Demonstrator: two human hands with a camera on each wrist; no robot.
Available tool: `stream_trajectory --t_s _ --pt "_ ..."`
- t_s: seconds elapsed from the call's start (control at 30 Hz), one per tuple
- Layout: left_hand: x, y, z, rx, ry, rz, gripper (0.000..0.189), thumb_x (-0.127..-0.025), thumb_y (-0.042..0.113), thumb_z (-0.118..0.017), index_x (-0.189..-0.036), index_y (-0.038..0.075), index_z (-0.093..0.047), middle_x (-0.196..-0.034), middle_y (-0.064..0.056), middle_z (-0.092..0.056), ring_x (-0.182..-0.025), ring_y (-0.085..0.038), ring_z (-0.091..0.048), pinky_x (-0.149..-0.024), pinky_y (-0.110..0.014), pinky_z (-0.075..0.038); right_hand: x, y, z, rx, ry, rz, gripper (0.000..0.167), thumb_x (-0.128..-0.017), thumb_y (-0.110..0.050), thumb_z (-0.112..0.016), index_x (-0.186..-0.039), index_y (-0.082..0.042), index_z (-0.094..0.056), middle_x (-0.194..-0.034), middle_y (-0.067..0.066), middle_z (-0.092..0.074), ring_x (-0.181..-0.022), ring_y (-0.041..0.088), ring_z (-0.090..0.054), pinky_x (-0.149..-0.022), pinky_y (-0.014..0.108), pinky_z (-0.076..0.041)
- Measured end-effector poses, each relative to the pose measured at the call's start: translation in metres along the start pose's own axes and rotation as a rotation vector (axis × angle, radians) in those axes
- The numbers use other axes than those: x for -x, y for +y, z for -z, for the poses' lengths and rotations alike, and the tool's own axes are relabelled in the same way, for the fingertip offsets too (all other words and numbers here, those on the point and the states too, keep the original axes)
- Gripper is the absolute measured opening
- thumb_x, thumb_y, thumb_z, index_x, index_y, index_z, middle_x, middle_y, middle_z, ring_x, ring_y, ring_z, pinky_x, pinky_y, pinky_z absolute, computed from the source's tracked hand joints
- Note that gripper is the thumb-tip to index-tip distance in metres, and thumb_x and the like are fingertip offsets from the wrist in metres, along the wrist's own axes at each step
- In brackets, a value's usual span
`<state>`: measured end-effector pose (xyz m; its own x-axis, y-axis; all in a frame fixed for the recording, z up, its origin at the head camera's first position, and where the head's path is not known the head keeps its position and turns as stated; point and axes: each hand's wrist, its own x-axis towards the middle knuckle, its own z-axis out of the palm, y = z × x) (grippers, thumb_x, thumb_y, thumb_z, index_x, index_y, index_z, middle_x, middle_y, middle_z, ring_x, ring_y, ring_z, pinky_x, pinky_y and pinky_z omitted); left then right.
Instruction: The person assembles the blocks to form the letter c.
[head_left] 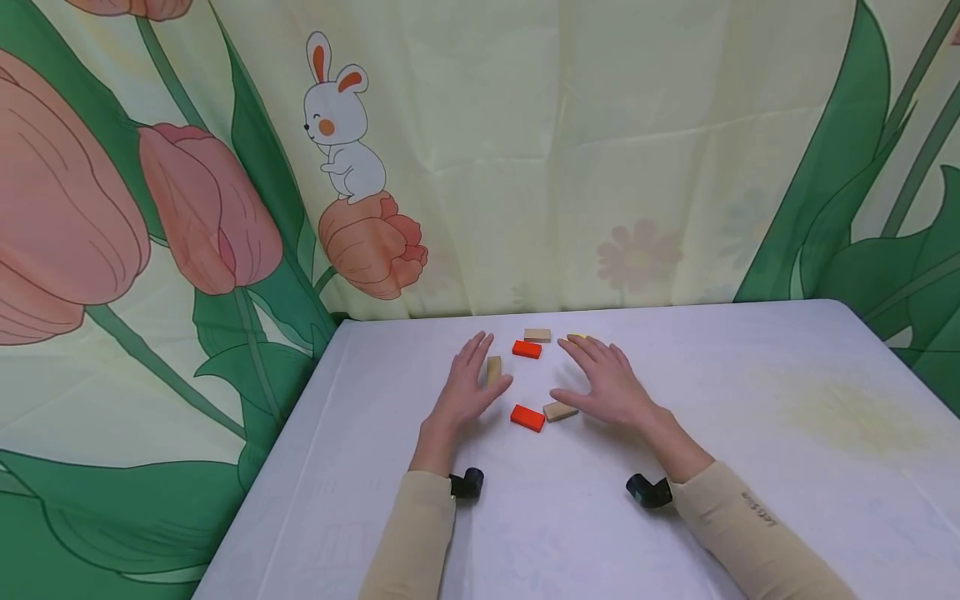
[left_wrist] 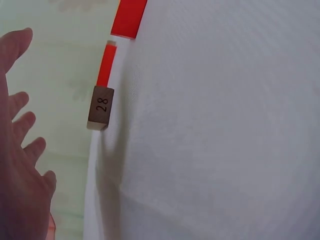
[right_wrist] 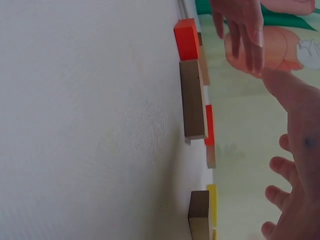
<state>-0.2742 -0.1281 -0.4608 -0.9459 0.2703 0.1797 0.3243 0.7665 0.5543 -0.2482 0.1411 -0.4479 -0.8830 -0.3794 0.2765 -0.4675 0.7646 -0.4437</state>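
Observation:
My left hand (head_left: pixel 467 390) is held open at the left of a loose ring of small blocks, fingers extended. A wooden block (head_left: pixel 493 369) lies just beside it; another marked 28 (left_wrist: pixel 101 106) shows in the left wrist view. My right hand (head_left: pixel 606 385) is open at the ring's right side, fingers spread and thumb above a wooden block (head_left: pixel 561 412). Left of that block lies a red block (head_left: pixel 528 418). At the back are another red block (head_left: pixel 527 349) and a wooden block (head_left: pixel 537 335). A yellow block (right_wrist: pixel 212 205) is mostly hidden behind my right fingers in the head view.
A white cloth covers the table (head_left: pixel 720 400), with a yellowish stain at the right. Behind it hangs a curtain (head_left: pixel 495 167) printed with tulips and a rabbit. A small black camera (head_left: pixel 467 483) sits on my left wrist and another (head_left: pixel 649 491) on my right.

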Motion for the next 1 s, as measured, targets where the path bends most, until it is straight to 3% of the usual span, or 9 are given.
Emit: stream_trajectory --t_s 0.23,0.53,1.0 --pt "-0.001 -0.004 -0.003 0.120 -0.027 0.044 0.081 -0.092 0.045 -0.066 -0.161 0.024 -0.029 -0.166 0.000 -0.020 -0.151 -0.025 -0.019 -0.112 -0.060 -0.032 -0.002 -0.006 -0.009 -0.024 -0.013 0.042 0.081 -0.087 -0.044 -0.075 -0.153 -0.011 -0.043 -0.154 0.014 -0.042 -0.141 0.035 -0.036 -0.115 0.064 -0.018" --pt "-0.005 -0.014 -0.009 0.187 -0.033 0.030 0.071 -0.095 0.038 -0.065 -0.158 0.021 -0.037 -0.164 0.000 -0.028 -0.149 -0.023 -0.025 -0.115 -0.057 -0.029 -0.003 -0.018 -0.014 -0.076 -0.063 0.055 0.076 -0.085 -0.040 -0.079 -0.149 -0.013 -0.050 -0.147 0.012 -0.051 -0.136 0.034 -0.043 -0.111 0.062 -0.031" --pt "-0.007 -0.024 -0.011 0.212 -0.058 -0.001 0.060 -0.096 0.032 -0.066 -0.152 0.019 -0.048 -0.160 -0.001 -0.037 -0.147 -0.024 -0.031 -0.115 -0.055 -0.029 -0.004 -0.024 -0.024 -0.224 -0.194 0.175 0.060 -0.089 -0.032 -0.077 -0.143 -0.012 -0.057 -0.142 0.002 -0.056 -0.133 0.028 -0.047 -0.112 0.054 -0.035"
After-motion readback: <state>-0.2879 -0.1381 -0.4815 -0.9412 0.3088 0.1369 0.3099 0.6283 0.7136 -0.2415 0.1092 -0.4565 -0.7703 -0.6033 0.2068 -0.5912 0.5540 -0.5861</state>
